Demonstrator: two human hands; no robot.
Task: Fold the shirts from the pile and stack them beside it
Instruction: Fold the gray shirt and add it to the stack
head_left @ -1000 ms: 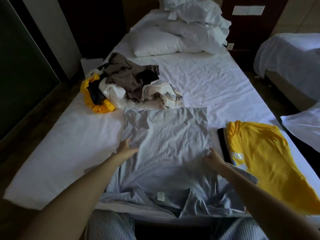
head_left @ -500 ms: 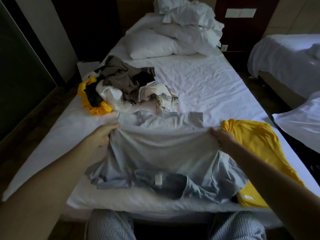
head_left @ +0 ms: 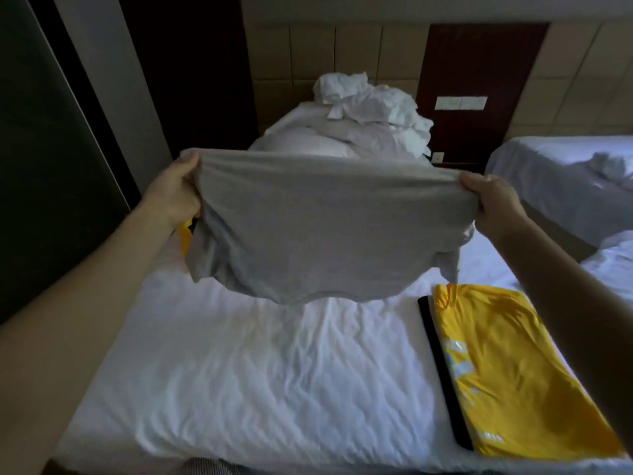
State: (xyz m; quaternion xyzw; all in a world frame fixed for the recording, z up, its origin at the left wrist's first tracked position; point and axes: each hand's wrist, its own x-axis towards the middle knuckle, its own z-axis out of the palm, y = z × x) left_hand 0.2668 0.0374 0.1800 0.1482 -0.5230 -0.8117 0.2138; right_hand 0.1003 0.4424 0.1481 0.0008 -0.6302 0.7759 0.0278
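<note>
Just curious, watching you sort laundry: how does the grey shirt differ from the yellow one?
The grey shirt hangs in the air, stretched between the left hand and right hand; the yellow shirt lies flat on the bed. The grey one droops loose; the yellow one is folded neatly. Both are soft tops.

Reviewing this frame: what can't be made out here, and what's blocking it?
1. Clothes pile: head view, hidden behind the held-up grey shirt; only a yellow scrap shows beside the left hand.
2. Black garment under the folded yellow shirt: head view, only its edge shows.
3. Yellow shirt's print: too blurred to read; the right forearm covers its far corner.
</note>
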